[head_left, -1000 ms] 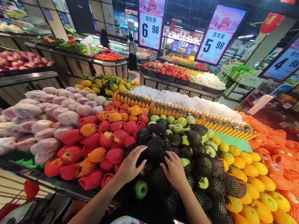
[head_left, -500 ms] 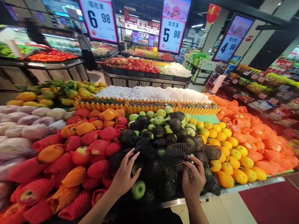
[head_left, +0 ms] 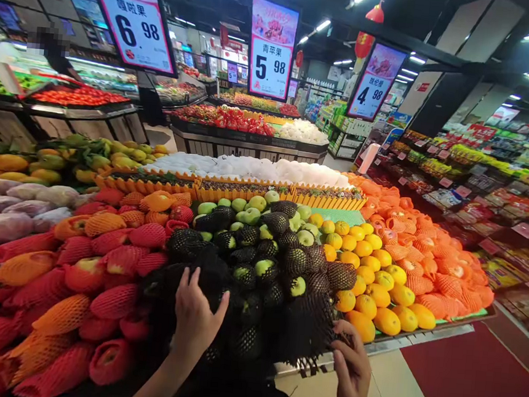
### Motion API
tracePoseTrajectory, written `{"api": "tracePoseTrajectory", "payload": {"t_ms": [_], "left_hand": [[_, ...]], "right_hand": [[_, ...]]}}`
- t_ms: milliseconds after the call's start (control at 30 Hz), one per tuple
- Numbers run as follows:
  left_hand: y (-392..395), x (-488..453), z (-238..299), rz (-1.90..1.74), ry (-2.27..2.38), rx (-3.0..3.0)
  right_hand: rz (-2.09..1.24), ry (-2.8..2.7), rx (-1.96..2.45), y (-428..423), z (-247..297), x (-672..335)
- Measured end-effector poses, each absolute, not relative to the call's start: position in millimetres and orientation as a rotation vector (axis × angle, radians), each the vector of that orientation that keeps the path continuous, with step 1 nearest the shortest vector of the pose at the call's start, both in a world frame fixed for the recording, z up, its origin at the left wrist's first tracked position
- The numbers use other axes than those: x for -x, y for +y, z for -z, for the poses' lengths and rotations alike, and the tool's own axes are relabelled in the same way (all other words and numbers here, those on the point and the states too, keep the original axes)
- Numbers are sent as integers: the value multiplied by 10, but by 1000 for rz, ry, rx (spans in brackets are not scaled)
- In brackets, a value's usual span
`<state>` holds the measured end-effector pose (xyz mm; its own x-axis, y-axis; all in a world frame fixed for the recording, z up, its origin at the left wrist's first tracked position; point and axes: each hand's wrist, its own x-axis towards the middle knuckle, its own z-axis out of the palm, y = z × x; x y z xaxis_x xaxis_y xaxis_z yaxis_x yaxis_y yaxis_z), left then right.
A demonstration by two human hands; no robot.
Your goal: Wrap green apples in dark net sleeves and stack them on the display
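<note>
A heap of green apples in black foam nets [head_left: 265, 266] fills the middle of the fruit stand in front of me. My left hand [head_left: 196, 319] lies on the near left of that heap, its fingers curled over a black-netted apple [head_left: 206, 280]. My right hand [head_left: 354, 370] is at the stand's front edge. Its fingertips pinch a loose bunch of black net sleeves [head_left: 311, 329] hanging over the rim. Both forearms reach up from the bottom of the view.
Red and orange netted apples [head_left: 120, 260] lie to the left, yellow citrus [head_left: 368, 282] and orange-netted fruit [head_left: 430, 262] to the right. The stand's metal rim [head_left: 419, 339] borders an aisle with a red floor mat [head_left: 475, 384]. Price signs [head_left: 272, 51] hang above; more stands and shelves lie behind.
The view swung right and down the stand. My right hand drew back from the heap to the front edge with the black nets. My left hand shifted slightly left on the pile.
</note>
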<state>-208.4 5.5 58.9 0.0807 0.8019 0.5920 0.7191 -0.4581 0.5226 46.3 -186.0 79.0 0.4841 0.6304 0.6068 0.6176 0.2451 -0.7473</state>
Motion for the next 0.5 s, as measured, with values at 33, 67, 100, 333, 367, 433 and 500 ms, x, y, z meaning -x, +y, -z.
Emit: {"api": "tracePoseTrajectory", "payload": {"t_ms": [33, 67, 100, 333, 367, 433, 500], "left_hand": [[11, 2003, -600, -1405, 1604, -2229], [-48, 1920, -616, -1469, 1610, -2219], [-120, 1834, -635, -1520, 1601, -2200], [-779, 1252, -623, -981, 1063, -1712], [-859, 1189, -592, -814, 994, -1584], [-990, 1082, -526, -620, 874, -1305], [-1077, 1003, -477, -579, 749, -1034]], "right_hand": [[-80, -1135, 1409, -1883, -721, -617], [-155, -1097, 1397, -1891, -654, -767], [-237, -1065, 1389, -1881, -594, -905], [-864, -1149, 1215, -1450, -555, -1198], [-931, -1174, 1137, -1379, -592, -1144], [-1052, -1220, 969, -1260, -671, -1013], [-1159, -1270, 818, -1178, -751, -895]]}}
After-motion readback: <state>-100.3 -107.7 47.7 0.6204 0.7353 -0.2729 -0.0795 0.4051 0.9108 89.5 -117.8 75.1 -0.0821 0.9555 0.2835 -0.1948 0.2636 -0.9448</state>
